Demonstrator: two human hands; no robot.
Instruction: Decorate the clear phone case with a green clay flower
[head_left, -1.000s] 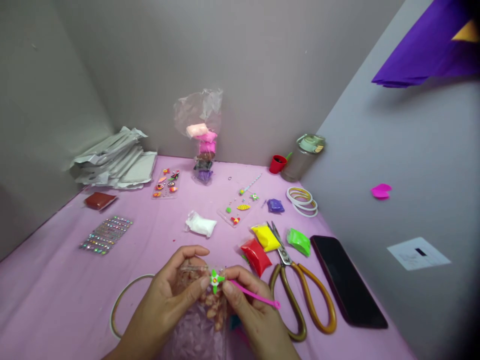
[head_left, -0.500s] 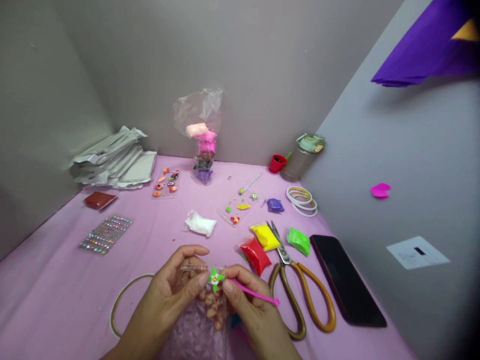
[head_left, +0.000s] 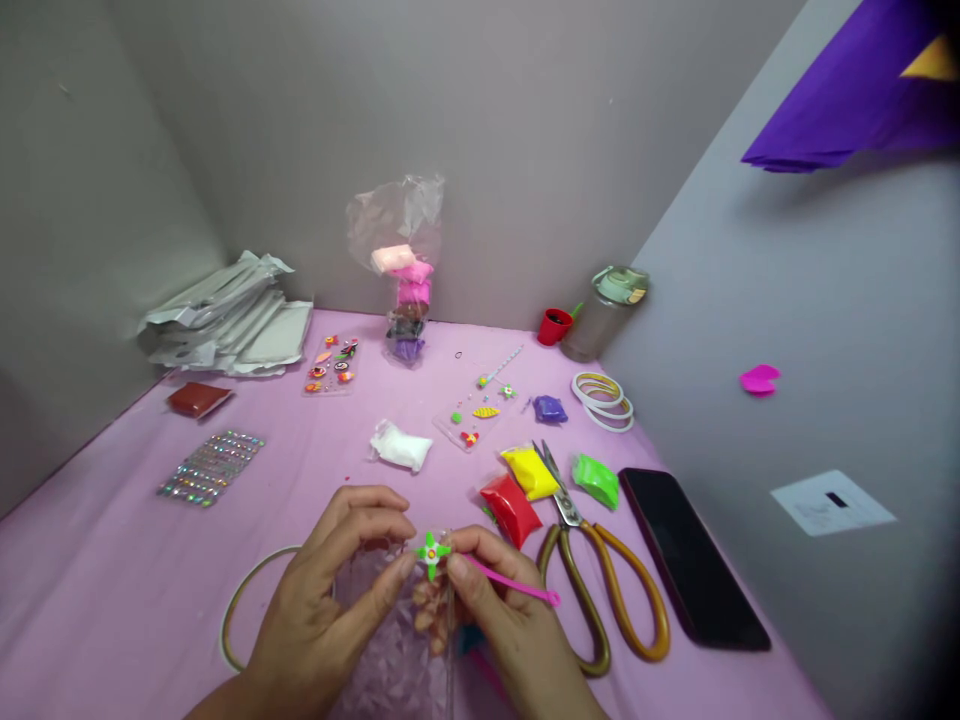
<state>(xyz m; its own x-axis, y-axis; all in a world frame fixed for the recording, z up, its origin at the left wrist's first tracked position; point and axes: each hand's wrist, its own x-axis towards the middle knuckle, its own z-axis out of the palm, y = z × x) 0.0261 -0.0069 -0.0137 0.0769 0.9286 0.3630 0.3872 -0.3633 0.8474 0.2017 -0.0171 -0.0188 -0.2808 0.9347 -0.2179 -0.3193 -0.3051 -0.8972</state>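
Head view, entries as I log them from my station.

1. Left hand [head_left: 326, 610]: fingers curled, thumb and forefinger closed on the top edge of a clear case [head_left: 386, 665]. The thumb tip touches item 3 from the left.
2. Right hand [head_left: 517, 640]: fingers curled, thumb and forefinger pinched on a pink stick [head_left: 521, 591]. The stick's free end juts right, past the knuckles, and its near end meets item 3.
3. Flower [head_left: 432, 552]: small, green petals, pale centre. It sits at the case's upper edge, between the two thumbs, touching both and just above the knuckles. I cannot tell whether it is stuck to the case.
4. Case: see-through and lumpy. It lies under both hands and runs down to the lower edge of the view.
5. Table [head_left: 112, 580]: pink cover.
6. Hoop [head_left: 238, 610]: thin, flat on the table, partly under the left wrist.
7. Red pack [head_left: 511, 510]: just beyond the right hand.
8. Yellow pack [head_left: 529, 472]: touching the red pack on its far side.
9. Scissors [head_left: 600, 585]: gold handles, just right of the right hand, blades pointing away.
10. Green pack [head_left: 596, 482]: right of the blades.
11. Phone [head_left: 694, 560]: dark, face up, right of the scissors.
12. White pack [head_left: 401, 447]: well beyond the left hand.
13. Gem sheet [head_left: 211, 468]: far left.
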